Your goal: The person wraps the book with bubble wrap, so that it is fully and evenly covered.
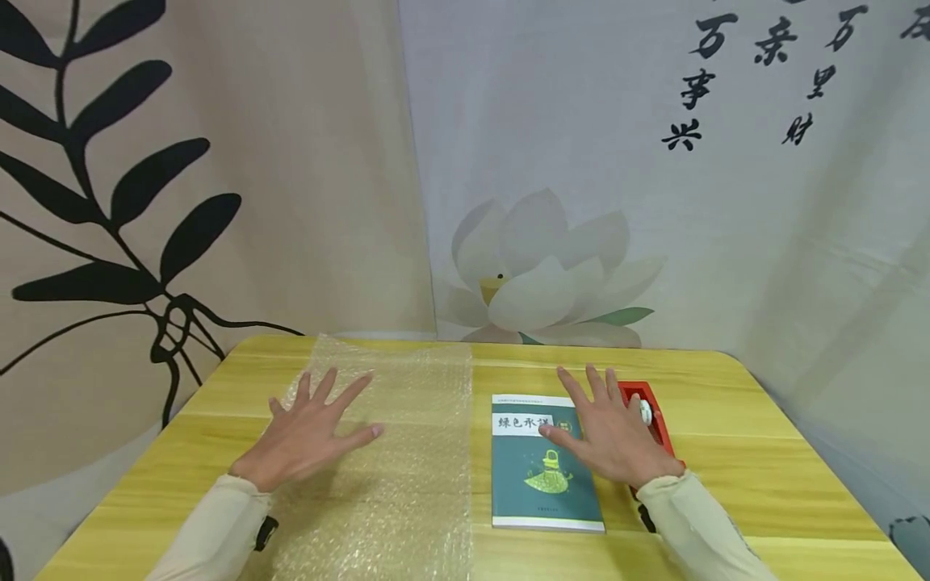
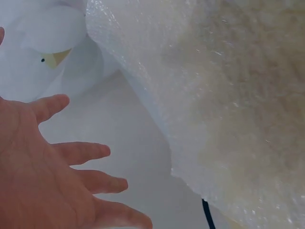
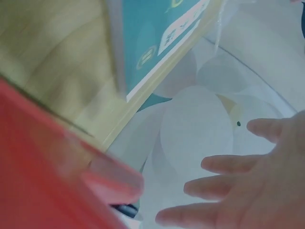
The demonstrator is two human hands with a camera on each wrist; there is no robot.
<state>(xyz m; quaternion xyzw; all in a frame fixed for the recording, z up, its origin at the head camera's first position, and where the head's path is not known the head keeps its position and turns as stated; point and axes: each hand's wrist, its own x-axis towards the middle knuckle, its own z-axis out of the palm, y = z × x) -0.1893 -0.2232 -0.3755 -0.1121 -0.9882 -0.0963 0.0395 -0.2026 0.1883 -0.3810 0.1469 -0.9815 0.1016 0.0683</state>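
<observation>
A sheet of clear bubble wrap (image 1: 407, 476) lies flat over the left half of the table, and its edge shows large in the left wrist view (image 2: 228, 95). Above it hovers my left hand (image 1: 308, 432), fingers straight and spread, holding nothing. To the right of the sheet lies a teal book (image 1: 523, 492) with a yellow-green picture on its cover. My right hand (image 1: 613, 432) is spread over the book's right side, also holding nothing. Partly hidden behind that hand and wrist is a red tape dispenser-like object (image 1: 657, 420) with a white round part.
The yellow wood-grain table (image 1: 763, 484) ends at a far edge close to a hanging cloth (image 1: 327, 161) printed with dark leaves, a pale lotus and black characters. In the right wrist view the red object (image 3: 47, 167) looms close and blurred.
</observation>
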